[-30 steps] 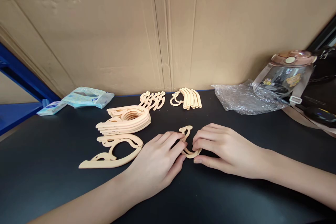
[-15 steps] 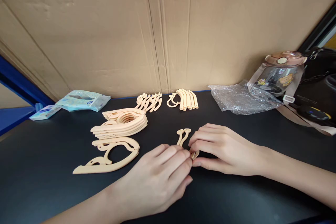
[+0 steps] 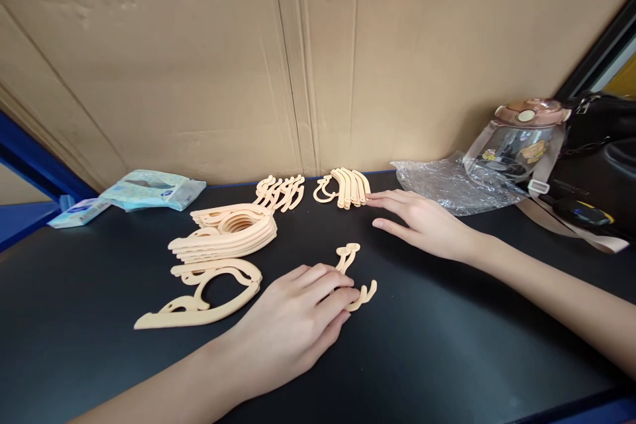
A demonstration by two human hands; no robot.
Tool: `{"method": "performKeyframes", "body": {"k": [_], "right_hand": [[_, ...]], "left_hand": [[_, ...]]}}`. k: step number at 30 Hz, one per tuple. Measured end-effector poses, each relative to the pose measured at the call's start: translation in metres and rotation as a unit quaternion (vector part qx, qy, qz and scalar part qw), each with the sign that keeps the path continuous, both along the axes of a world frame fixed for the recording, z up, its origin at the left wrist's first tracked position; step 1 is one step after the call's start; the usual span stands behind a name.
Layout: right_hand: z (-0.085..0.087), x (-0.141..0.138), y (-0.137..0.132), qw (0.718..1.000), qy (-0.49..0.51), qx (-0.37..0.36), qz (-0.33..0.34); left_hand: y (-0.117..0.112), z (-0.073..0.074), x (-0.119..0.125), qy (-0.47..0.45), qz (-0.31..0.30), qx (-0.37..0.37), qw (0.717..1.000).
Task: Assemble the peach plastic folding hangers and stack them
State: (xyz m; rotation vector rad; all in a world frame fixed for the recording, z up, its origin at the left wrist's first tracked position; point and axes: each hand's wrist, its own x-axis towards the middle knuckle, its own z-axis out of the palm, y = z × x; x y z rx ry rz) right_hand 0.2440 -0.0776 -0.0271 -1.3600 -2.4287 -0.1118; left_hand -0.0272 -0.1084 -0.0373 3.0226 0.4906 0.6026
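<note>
My left hand [image 3: 313, 318] is closed over two beige hanger hooks [image 3: 368, 293], whose flat ends and curved tips stick out past the fingers; their middles are hidden. Stretched toward the back, my right hand [image 3: 422, 220] is open, its thumb apart. Its fingertips are at the right edge of a row of beige hanger arms [image 3: 352, 187] and seem to touch the last one. A hook piece [image 3: 325, 191] lies just left of that row. Several more hooks [image 3: 282, 192] are grouped beside it. Left of my left hand lie a stack of folded hangers [image 3: 228, 235] and a single folded hanger [image 3: 209, 315].
Blue tissue packs [image 3: 152, 190] lie at the left back. Clear plastic wrap [image 3: 452, 182] spreads at the right back, by a strapped water bottle [image 3: 524, 146] and a black bag [image 3: 596, 172]. A cardboard wall [image 3: 209, 66] rises behind the black table [image 3: 447, 338].
My right hand has let go of the hooks and moved back to the row of hanger arms, its fingers opening. My left hand stays on the hooks.
</note>
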Motion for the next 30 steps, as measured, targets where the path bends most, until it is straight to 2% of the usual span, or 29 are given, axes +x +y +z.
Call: {"method": "performKeyframes", "body": {"k": [3, 6, 21, 27, 30], "right_hand": [[-0.008, 0.007, 0.011, 0.999, -0.036, -0.023, -0.011], [-0.012, 0.008, 0.014, 0.998, -0.044, -0.033, 0.007], [-0.016, 0.006, 0.012, 0.997, -0.065, -0.027, 0.022], [-0.007, 0.0, 0.006, 0.998, -0.029, 0.035, 0.032], [0.001, -0.015, -0.008, 0.997, 0.018, 0.036, 0.068]], "left_hand": [[0.0, -0.001, 0.0, -0.003, 0.003, -0.012, 1.0], [0.001, -0.001, 0.001, -0.013, 0.003, -0.017, 1.0], [0.0, 0.003, 0.001, -0.011, 0.016, -0.035, 0.999], [0.0, 0.001, 0.001, -0.014, 0.007, -0.024, 1.0], [-0.001, 0.002, 0.002, -0.009, 0.001, -0.011, 1.0]]}}
